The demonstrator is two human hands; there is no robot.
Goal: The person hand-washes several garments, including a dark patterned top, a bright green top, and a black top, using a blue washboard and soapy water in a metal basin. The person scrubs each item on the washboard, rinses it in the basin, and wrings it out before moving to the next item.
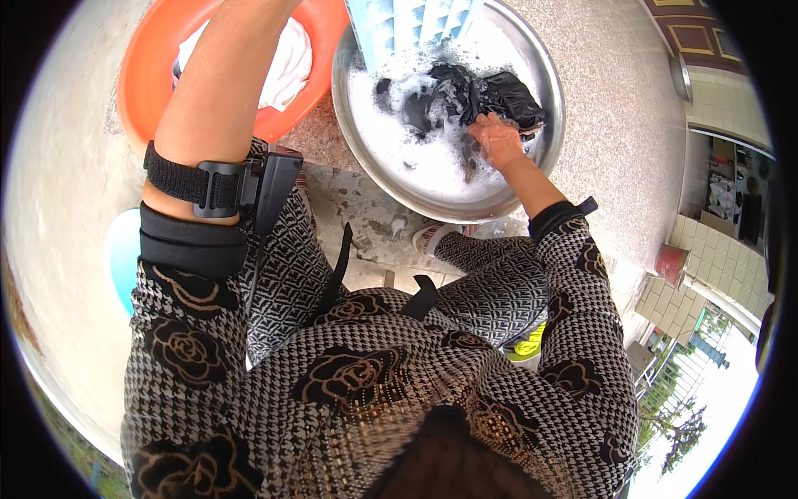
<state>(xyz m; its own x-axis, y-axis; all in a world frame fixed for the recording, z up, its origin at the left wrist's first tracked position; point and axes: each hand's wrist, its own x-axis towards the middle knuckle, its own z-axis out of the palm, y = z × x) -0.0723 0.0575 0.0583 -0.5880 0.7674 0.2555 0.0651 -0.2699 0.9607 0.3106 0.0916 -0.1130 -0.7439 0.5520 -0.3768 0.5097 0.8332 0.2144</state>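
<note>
Black wet cloth (508,100) lies in white suds in a round metal basin (552,118). My right hand (497,138) is at the lower edge of this cloth, fingers bent against it and partly hidden by foam; whether they grip it I cannot tell. A light blue ridged plastic washboard (408,28) stands in the far side of the basin. My left forearm reaches up past the picture's top edge, so my left hand is out of view. Under that forearm sits an orange plastic tub (140,81) with white cloth (290,68) in it.
My knees are on the near side of the basin, with one shoe (430,239) close below its rim. A light blue round object (123,262) is at my left. Bright yellow-green material (530,343) shows beside my right leg. A red bucket (671,265) stands by the tiled wall.
</note>
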